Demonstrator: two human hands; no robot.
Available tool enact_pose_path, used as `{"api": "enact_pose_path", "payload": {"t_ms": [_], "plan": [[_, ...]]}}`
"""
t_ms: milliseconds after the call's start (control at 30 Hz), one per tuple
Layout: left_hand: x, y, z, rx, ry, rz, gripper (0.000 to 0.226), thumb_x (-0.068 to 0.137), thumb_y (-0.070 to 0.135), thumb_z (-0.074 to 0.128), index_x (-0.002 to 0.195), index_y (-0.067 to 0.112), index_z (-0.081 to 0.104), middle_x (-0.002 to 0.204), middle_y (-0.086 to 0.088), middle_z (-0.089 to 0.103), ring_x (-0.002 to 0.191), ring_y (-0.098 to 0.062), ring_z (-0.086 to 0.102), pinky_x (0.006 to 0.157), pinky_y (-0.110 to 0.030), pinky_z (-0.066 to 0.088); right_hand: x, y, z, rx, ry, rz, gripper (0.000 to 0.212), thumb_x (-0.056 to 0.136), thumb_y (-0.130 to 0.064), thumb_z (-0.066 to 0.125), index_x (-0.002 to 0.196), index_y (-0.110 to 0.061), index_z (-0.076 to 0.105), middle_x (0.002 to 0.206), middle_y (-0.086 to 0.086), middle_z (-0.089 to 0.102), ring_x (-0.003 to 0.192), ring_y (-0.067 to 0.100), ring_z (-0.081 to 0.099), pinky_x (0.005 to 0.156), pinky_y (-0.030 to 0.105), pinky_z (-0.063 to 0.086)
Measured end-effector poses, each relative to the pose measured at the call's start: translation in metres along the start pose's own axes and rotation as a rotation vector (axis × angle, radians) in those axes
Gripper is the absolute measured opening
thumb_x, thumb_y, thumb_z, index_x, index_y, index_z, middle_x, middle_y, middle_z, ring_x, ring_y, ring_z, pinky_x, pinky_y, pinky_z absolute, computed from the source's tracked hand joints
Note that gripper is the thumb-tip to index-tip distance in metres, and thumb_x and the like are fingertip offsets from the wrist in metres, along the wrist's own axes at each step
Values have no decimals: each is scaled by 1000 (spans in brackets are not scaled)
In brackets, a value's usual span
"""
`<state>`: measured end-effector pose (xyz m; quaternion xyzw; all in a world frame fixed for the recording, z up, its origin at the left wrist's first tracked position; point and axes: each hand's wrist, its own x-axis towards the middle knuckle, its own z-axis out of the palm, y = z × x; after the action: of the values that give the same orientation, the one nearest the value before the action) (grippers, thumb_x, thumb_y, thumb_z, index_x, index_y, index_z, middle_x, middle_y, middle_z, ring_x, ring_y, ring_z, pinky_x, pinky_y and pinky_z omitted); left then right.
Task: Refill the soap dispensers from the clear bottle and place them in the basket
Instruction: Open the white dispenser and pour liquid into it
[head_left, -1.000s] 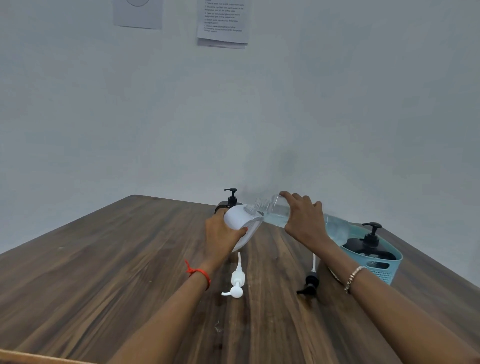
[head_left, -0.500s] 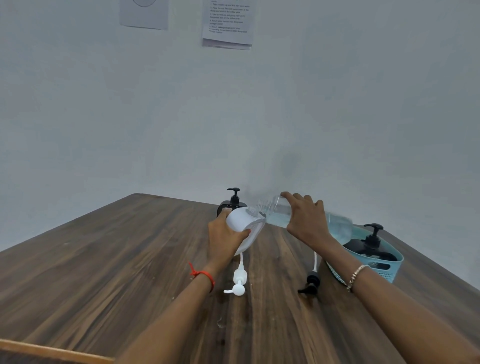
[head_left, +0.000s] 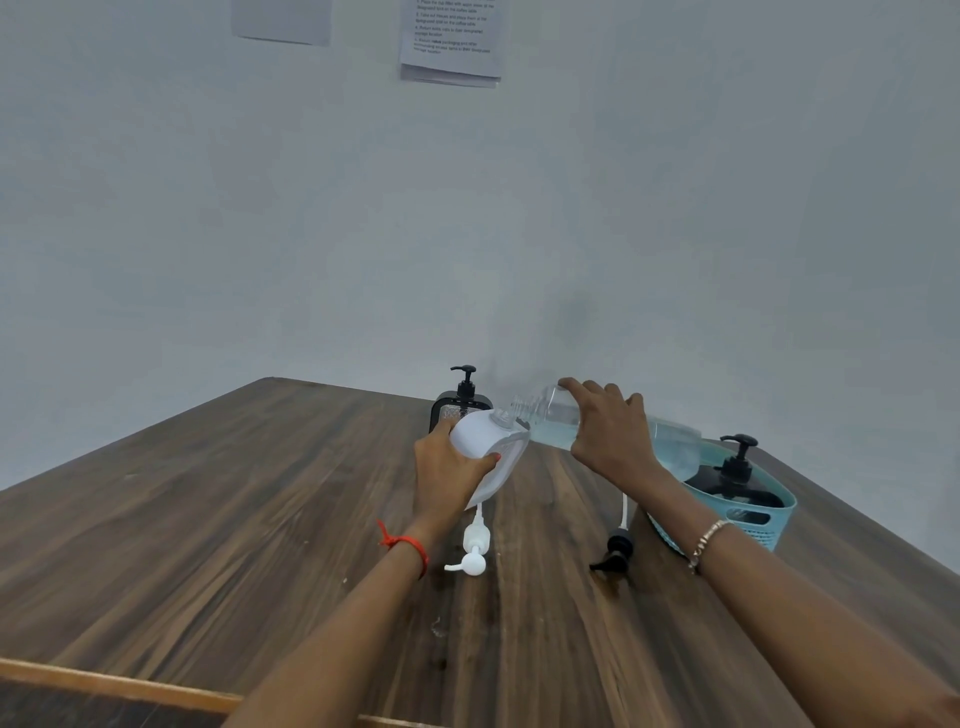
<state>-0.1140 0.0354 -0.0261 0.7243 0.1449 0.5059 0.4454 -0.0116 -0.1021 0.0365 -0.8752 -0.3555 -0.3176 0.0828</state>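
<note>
My left hand grips a white soap dispenser, tilted with its open neck toward the right. My right hand holds the clear bottle nearly on its side, its mouth at the dispenser's neck and pale liquid inside. A white pump head lies on the table below the dispenser. A black pump head lies to its right. A black dispenser stands in the light blue basket at the right. Another black dispenser stands behind my left hand.
The wooden table runs to a grey wall, its far edge just behind the dispensers. Paper sheets hang high on the wall. A lighter wooden strip crosses the near left corner.
The view has shifted slightly downward and to the left. Both hands hold the same pouring pose, with the bottle mouth still at the white dispenser's neck.
</note>
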Motion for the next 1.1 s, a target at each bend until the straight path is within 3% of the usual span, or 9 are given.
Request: {"api": "enact_pose_path", "payload": {"t_ms": [300,600,767,900,1100], "plan": [[-2,-1,1,-2,7,-16,43,65,12,81,103,0,63,93,-8,67,76,-13,54,57,1,39,0,0,-3,-21,-2,-9,66,74,-4,52,136,-23,37,121,3,57,107,28,50,89,40,33],[-3,0,-2,3,11,-17,42,65,11,81,102,0,63,84,1,59,73,-11,54,56,1,39,0,-2,-4,-28,-7,-14,66,75,-5,53,137,-23,36,121,3,57,108,27,50,90,40,33],[-4,-1,-4,-10,3,-36,39,65,10,81,99,2,64,81,2,60,66,1,53,55,0,40,0,-4,-4,-26,-2,-22,66,75,-5,53,136,-23,37,120,3,58,107,27,50,88,39,34],[-3,-2,-5,-2,10,-47,42,64,13,81,101,3,64,84,2,61,74,-10,56,57,0,40,1,-5,-4,-26,-2,-26,67,74,-4,53,136,-23,37,121,3,57,107,28,50,88,39,33],[-4,-4,-7,3,18,-47,42,64,12,81,101,2,64,84,2,61,73,-8,54,55,3,37,1,-7,-4,-27,-2,-30,67,74,-3,51,136,-23,37,121,3,57,108,28,50,89,39,33]]}}
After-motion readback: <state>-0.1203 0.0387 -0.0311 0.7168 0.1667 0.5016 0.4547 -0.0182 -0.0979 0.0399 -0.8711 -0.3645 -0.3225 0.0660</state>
